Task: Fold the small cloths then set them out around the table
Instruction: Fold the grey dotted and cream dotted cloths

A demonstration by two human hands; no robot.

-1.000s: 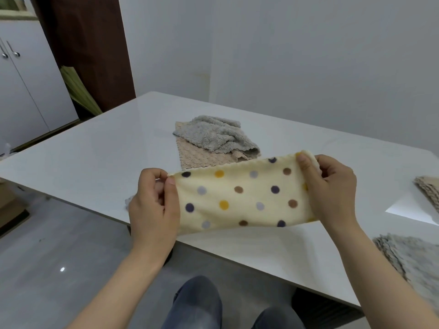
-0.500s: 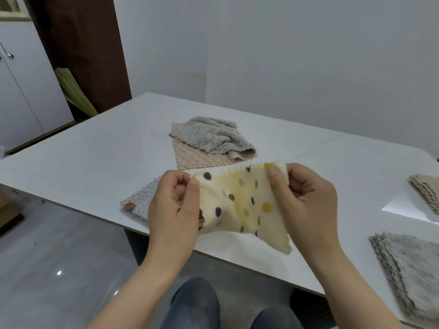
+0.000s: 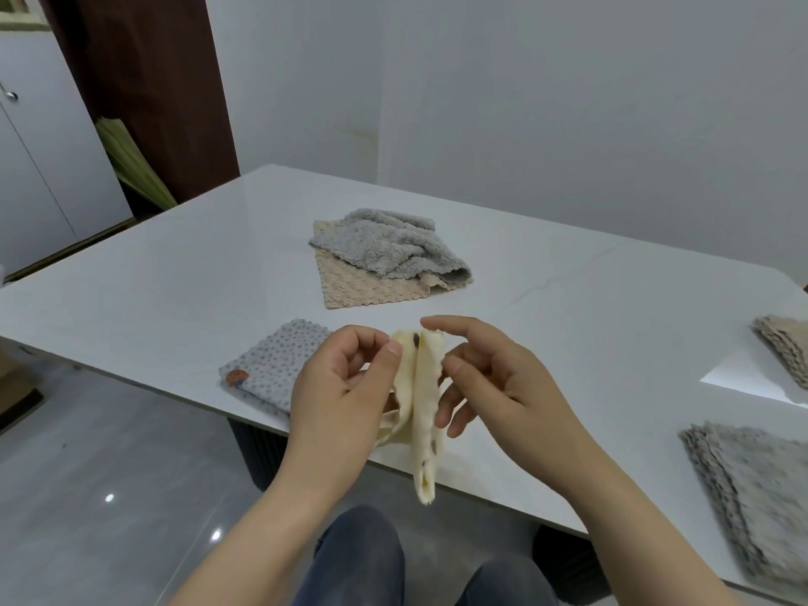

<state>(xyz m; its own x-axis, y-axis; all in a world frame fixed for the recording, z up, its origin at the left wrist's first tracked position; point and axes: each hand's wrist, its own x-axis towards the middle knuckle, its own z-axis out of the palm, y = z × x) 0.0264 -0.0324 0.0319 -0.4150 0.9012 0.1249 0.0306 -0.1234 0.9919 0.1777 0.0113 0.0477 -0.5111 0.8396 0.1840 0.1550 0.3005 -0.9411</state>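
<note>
we have halved the dotted cloth (image 3: pixel 422 430), earlier stretched wide: one fold made. it hangs at the worktop (image 3: pixel 218 277) 6 o'clock edge, left grip (image 3: pixel 341 395) pinching it, right grip (image 3: pixel 494 387) slack-fingered, touching.

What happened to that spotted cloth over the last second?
The left hand and right hand came together, so the cream spotted cloth, stretched wide before, now hangs doubled between them. The left hand still pinches its top; the right's grip is unclear. The other cloths on the table stayed put.
</note>
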